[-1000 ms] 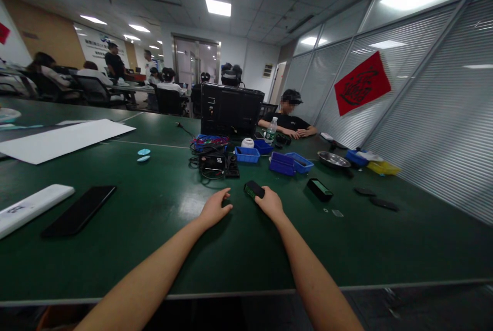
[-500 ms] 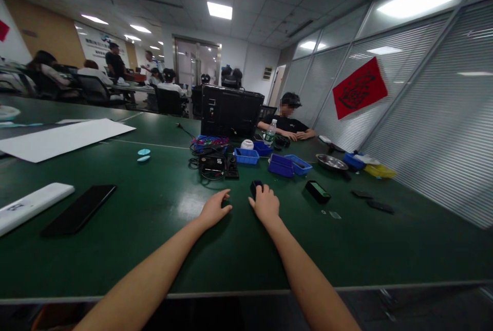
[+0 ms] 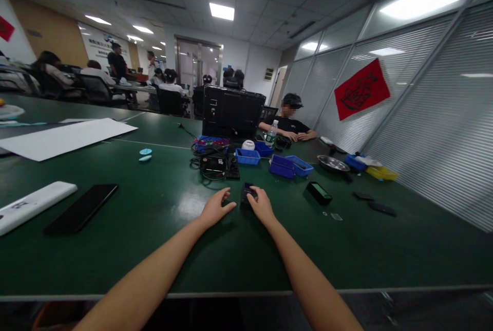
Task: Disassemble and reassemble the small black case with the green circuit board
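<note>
A small black box (image 3: 245, 198) with a recessed-looking top sits on the green table (image 3: 239, 264) in front of me. My right hand (image 3: 262, 204) grips it from the right, its fingers at the far side and its thumb over the near part. To the left, my left hand (image 3: 217, 207) hovers just above or on the table, fingers apart and empty, a short gap from the box. Farther right lies a similar black box with a green inside (image 3: 319, 192). A small ring (image 3: 324, 214) and a clear flat piece (image 3: 336, 216) lie near it.
Beyond my hands stand a black device with cables (image 3: 213, 164), blue trays (image 3: 247, 156), a water bottle (image 3: 271, 133) and a monitor (image 3: 233, 110). A metal bowl (image 3: 333, 163) is at right. A person (image 3: 290, 123) sits across the table. A white bar (image 3: 36, 206) lies left.
The small black box has moved left and nearer to me, and my right hand has shifted with it, uncovering more of its top. My left hand has barely moved.
</note>
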Demonstrator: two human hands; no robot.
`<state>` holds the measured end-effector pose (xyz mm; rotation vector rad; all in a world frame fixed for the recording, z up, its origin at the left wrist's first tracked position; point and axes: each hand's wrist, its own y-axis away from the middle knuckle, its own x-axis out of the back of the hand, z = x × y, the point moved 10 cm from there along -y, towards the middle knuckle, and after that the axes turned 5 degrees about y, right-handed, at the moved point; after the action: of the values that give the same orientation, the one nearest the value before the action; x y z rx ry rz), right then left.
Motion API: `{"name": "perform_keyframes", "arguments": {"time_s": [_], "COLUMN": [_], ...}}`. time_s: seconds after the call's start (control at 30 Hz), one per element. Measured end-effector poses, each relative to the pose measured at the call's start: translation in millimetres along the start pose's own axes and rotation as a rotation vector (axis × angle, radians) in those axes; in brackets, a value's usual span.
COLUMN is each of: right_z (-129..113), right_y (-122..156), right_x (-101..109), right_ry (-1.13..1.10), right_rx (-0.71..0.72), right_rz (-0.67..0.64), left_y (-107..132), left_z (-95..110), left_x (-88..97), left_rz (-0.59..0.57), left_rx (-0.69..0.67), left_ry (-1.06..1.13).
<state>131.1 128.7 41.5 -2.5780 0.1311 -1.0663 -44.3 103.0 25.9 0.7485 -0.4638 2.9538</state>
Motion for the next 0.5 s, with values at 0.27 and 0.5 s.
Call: {"name": "perform_keyframes", "arguments": {"time_s": [0.27,0.5], "right_z": [-16,30], "right_y": [11,-13], "right_x": [-48,-10], "right_ry": [-0.493,-0.314], "right_rx": [-0.078,-0.077], "right_rz": [-0.244,0.000], "left_y": [0,1], "left_z": [12,-1], "left_x": [8.9,7.1], "left_rz": [0.090,0.072], "left_rx": [-0.106,0.041], "left_ry": [-0.138,-0.206]}}
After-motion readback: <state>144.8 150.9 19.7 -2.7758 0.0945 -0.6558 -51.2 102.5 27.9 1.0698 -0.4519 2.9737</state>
